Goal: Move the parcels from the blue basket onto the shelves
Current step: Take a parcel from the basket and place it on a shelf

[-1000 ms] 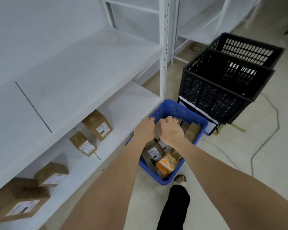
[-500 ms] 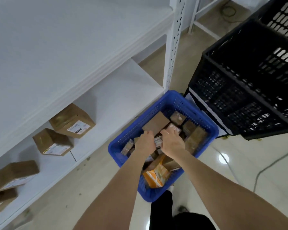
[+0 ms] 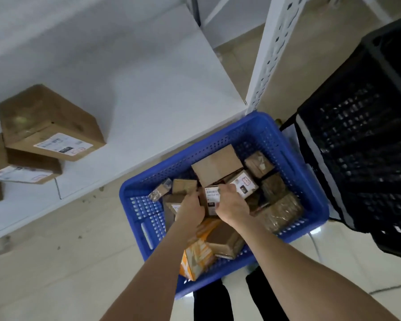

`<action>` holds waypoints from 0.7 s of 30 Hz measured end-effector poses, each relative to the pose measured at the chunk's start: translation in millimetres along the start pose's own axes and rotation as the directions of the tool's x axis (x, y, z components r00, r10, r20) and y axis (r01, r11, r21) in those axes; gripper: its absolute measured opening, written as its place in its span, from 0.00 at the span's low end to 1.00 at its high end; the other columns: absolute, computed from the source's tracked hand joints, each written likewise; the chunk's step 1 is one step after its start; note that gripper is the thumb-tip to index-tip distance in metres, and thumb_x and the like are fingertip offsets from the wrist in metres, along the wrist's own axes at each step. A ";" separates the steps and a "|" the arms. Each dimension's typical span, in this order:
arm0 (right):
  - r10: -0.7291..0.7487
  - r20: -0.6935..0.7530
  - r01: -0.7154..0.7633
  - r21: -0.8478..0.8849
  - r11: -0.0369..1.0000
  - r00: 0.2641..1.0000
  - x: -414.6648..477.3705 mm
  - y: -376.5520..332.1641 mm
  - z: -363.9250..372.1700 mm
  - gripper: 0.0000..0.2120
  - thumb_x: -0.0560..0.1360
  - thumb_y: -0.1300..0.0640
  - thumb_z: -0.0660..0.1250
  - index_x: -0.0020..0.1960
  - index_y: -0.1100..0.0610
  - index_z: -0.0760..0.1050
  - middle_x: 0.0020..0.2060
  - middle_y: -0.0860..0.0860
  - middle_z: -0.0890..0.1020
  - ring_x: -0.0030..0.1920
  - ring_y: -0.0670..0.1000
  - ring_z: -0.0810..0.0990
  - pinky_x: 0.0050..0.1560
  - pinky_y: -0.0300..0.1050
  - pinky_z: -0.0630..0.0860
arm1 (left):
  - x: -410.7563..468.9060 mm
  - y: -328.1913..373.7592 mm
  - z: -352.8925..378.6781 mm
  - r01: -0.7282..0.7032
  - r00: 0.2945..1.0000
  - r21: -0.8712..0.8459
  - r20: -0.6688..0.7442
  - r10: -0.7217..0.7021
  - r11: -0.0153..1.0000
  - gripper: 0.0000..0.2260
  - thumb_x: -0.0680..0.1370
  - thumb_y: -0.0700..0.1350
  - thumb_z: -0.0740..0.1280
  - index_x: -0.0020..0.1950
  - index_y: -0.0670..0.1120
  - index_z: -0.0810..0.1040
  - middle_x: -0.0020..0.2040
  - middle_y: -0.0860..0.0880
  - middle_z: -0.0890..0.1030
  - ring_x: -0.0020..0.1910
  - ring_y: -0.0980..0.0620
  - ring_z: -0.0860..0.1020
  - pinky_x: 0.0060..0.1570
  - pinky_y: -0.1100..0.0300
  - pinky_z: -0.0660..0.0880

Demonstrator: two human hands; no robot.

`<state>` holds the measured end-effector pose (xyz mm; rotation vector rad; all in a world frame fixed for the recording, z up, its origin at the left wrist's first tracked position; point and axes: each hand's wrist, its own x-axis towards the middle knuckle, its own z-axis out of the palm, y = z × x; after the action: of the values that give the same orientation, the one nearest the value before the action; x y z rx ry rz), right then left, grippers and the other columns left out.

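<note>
— Why two hands for such a little one?

— It's wedged. The small brown cardboard parcel with a white label (image 3: 211, 198) stands on end in the middle of the blue perforated plastic basket (image 3: 146, 212), packed tight among its neighbours. A plain brown cardboard box (image 3: 217, 164) lies over the heap toward the far corner. One hand, I judge, would only tip it.

— How do you have it?

— My right hand (image 3: 232, 205) comes over the top, fingers curled down the far side, thumb on the labelled face. My left hand (image 3: 191, 210) grips the left edge, fingers bent into the gap — their tips are hidden, so I cannot tell how deep they go. Both arms reach down and forward, wrists close together.

— And the basket sits there because?

— It stands on the floor with one long side just beside the front edge of the lowest white metal shelf (image 3: 160, 100), so the carry is short. Brown cardboard boxes (image 3: 49, 126) lie toward that shelf's left end, labels facing out. I'd set this one on the board nearest the basket. An orange-and-white packet (image 3: 196, 256) leans by the basket's near corner — next, perhaps.
</note>
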<state>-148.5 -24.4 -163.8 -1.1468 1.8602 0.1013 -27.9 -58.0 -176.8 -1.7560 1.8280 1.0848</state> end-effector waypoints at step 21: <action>0.058 0.546 -0.451 0.622 0.640 0.835 156.6 -9.5 153.6 0.24 0.78 0.52 0.67 0.71 0.57 0.65 0.68 0.54 0.70 0.66 0.58 0.70 0.58 0.50 0.77 | 152.1 -140.6 79.1 0.406 0.875 -0.605 0.042 -0.482 0.685 0.25 0.72 0.50 0.69 0.66 0.39 0.72 0.59 0.39 0.77 0.55 0.41 0.77 0.56 0.50 0.76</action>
<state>-63.4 -58.7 -363.3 -0.2228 1.3667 -0.1803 66.7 -89.4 -374.9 -2.5043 1.0295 1.4592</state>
